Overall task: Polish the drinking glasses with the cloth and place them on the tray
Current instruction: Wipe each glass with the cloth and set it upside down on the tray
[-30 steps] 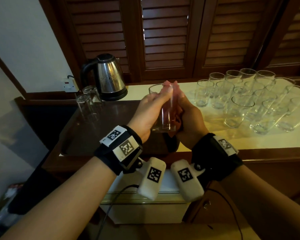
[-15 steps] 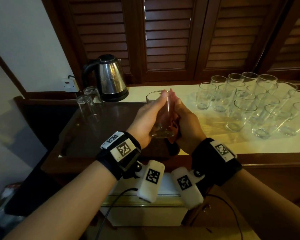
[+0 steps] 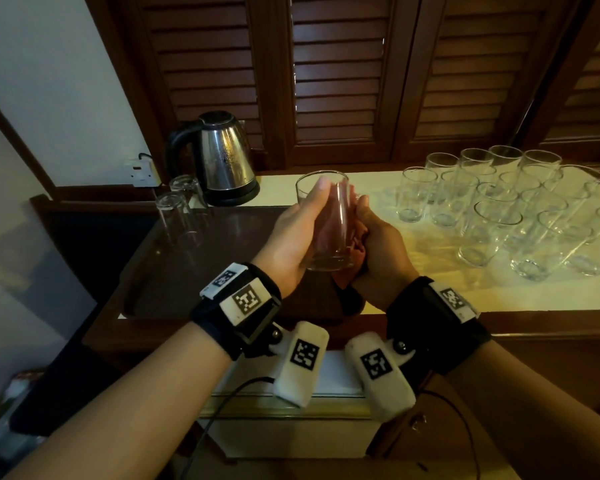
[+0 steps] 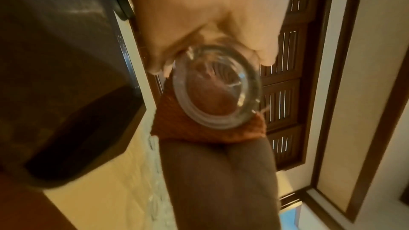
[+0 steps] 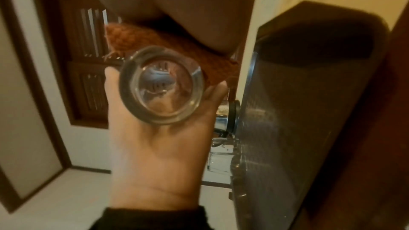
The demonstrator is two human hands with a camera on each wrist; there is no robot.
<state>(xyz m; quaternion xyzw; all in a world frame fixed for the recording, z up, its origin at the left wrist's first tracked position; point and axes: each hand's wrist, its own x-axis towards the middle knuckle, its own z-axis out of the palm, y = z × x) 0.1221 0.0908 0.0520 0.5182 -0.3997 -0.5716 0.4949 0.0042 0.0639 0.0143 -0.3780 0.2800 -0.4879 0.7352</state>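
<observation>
I hold a clear drinking glass (image 3: 329,226) upright above the tray's right end. My left hand (image 3: 300,230) wraps round its left side, thumb near the rim. My right hand (image 3: 380,242) grips an orange-red cloth (image 3: 352,247) and presses it to the glass's right side. In the left wrist view the glass's thick base (image 4: 215,86) faces the camera, with the cloth (image 4: 175,125) behind it and my left hand (image 4: 199,24) above. In the right wrist view the same base (image 5: 161,85) lies in my left hand (image 5: 159,146), under the cloth (image 5: 168,45). On the dark tray (image 3: 174,278) two glasses (image 3: 179,220) stand at its far left.
Several glasses (image 3: 499,206) stand crowded on the pale counter to the right. A steel kettle (image 3: 222,157) sits behind the tray, next to a wall socket (image 3: 141,169). Dark louvred shutters close off the back. The counter's wooden front edge (image 3: 534,323) runs below my wrists.
My right hand has slid down the side of the glass with the cloth, away from the rim. My left hand keeps its hold and the glass has hardly moved.
</observation>
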